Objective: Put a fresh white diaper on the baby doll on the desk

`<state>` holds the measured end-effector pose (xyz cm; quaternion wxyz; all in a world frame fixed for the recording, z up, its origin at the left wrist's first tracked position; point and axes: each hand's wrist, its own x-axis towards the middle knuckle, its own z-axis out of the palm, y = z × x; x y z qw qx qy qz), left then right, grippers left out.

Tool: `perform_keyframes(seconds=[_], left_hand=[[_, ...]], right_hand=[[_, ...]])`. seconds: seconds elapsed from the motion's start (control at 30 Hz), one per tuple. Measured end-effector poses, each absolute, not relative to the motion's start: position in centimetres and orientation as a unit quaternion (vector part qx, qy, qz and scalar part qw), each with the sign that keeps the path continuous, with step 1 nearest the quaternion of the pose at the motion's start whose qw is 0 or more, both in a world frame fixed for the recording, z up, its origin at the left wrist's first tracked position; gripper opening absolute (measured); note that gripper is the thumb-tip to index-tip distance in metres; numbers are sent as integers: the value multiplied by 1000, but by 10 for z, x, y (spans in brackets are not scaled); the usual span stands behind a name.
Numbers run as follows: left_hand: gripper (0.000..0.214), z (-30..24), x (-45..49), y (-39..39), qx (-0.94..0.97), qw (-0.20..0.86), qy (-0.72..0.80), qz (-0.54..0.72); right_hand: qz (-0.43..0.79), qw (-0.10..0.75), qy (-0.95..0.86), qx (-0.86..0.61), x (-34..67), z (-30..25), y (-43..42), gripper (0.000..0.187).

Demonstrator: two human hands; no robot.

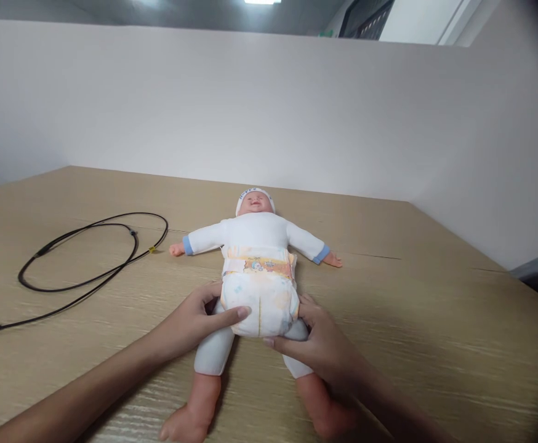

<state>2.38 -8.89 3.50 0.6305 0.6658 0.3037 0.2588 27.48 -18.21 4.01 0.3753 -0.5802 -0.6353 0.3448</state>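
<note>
A baby doll (257, 231) in a white outfit with blue cuffs and a white cap lies on its back, arms spread and legs toward me. Around its waist and hips is a diaper (264, 292) with an orange printed band across the front. My left hand (208, 317) grips the diaper's left side, its thumb across the front and its other fingers partly hidden beside the hip. On the opposite side, my right hand (315, 335) holds the leg edge, with the thumb under the diaper's lower front and the fingers curled at the hip.
The doll lies on a wooden table (412, 344). A looped black cable (79, 286) with a yellow tag rests on the left of it. Behind the table rises a white partition (250, 111), which continues along the right side.
</note>
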Motion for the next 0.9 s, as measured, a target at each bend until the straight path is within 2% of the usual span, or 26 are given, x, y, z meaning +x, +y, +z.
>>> perform_keyframes(seconds=[0.23,0.3,0.47,0.63,0.77,0.9], left_hand=[[45,33,24,-87,624,660,305,287],[41,33,24,-86,612,665,308,297],[40,34,21,-84,617,640,337,310],[39,33,15,-79,678,516,390,349],[36,21,16,-69,692,458,387,402],[30,8,25,-52,677,438,356,473]], right_hand=[[522,443,-536,-494,285,27,-176,61],[533,455,-533,-474,289,25,-174,67],[512,432,-554,-494,302,26,-172,59],[491,436,-544,-522,315,37,-170,48],[400,447,-545,-585,328,45,-169,55],[308,491,-547,-604,335,43,-155,54]])
